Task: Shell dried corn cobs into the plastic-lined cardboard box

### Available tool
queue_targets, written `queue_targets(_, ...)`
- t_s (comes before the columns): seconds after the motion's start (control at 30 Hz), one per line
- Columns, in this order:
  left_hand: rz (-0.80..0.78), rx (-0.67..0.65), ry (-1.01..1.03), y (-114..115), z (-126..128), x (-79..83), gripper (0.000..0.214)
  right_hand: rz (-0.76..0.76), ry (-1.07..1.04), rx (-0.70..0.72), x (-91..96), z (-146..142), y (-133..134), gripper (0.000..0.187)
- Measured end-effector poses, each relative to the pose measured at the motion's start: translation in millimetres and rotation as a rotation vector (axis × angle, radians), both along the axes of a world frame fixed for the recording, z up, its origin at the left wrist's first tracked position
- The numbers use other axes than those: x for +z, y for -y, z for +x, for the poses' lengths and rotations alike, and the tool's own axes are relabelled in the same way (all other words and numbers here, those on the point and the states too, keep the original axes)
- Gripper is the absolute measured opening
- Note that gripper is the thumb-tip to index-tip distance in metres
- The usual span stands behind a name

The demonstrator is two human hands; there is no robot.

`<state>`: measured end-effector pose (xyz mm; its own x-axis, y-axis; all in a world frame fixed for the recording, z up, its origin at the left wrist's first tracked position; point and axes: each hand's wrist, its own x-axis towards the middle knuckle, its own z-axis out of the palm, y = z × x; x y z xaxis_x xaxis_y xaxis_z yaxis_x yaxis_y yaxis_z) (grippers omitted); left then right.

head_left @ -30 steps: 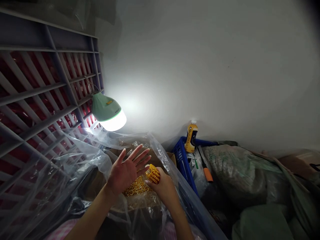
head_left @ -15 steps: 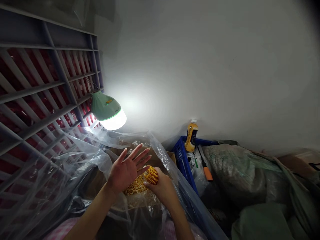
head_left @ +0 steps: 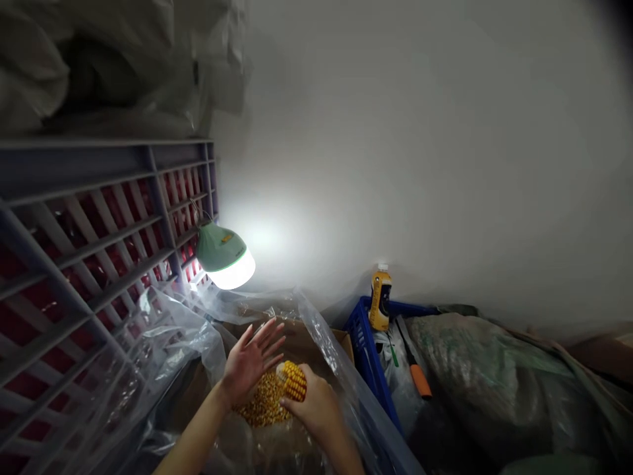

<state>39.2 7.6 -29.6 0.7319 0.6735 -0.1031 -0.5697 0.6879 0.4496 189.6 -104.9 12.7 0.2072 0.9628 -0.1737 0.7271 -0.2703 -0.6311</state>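
My right hand [head_left: 316,404] is closed around a corn cob [head_left: 293,381] with yellow and reddish kernels; its pale bare end points left and up. Just left of the cob, my left hand [head_left: 254,361] is spread open, palm showing, with nothing in it and apart from the cob. Beneath both hands lie loose corn kernels [head_left: 264,404] in a cardboard box [head_left: 291,333] lined with a clear plastic bag [head_left: 316,316]. My right palm and part of the cob's far end are hidden by the fingers.
A lit green bulb lamp [head_left: 225,254] hangs from a purple-grey slatted crate [head_left: 111,218] at the left. Right of the box, a blue basket [head_left: 363,343] holds a yellow bottle [head_left: 380,300] and an orange-handled tool [head_left: 419,379]. Stuffed sacks [head_left: 479,356] lie farther right.
The view has tipped upward, so everything sits lower in the picture. My left hand stays open; my right hand still holds the cob, whose pale end now shows more clearly.
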Motion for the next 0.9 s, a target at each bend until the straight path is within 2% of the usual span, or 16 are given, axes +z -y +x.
queue_targets(0.07, 0.002, 0.001, 0.01, -15, -8, -16.8, 0.052, 0.008, 0.007, 0.015, 1.6, -3, -1, 0.038)
queue_targets(0.13, 0.025, -0.008, 0.037, -33, -16, -25.6, 0.055, 0.023, 0.011, 0.031, 4.0, -5, 1, 0.038)
queue_targets(0.2, 0.056, -0.061, 0.038, -51, -23, -25.6, 0.056, 0.032, 0.018, 0.045, 5.9, -7, 4, 0.039)
queue_targets(0.33, 0.083, -0.134, 0.008, -78, -29, -14.1, 0.058, 0.029, 0.045, 0.062, 6.3, -8, 10, 0.041)
queue_targets(0.47, 0.05, -0.188, -0.017, -89, -34, -14.9, 0.059, 0.017, 0.067, 0.085, 5.2, -5, 14, 0.042)
queue_targets(0.63, 0.081, -0.195, 0.048, -100, -47, -38.1, 0.059, 0.027, 0.076, 0.083, 5.5, -2, 15, 0.043)
queue_targets(0.73, 0.114, -0.176, 0.134, -112, -56, -47.9, 0.061, -0.019, 0.083, 0.104, 4.4, -4, 11, 0.045)
queue_targets(0.9, 0.111, -0.168, 0.228, -124, -60, -50.4, 0.061, -0.009, 0.116, 0.148, -1.4, -9, 5, 0.043)
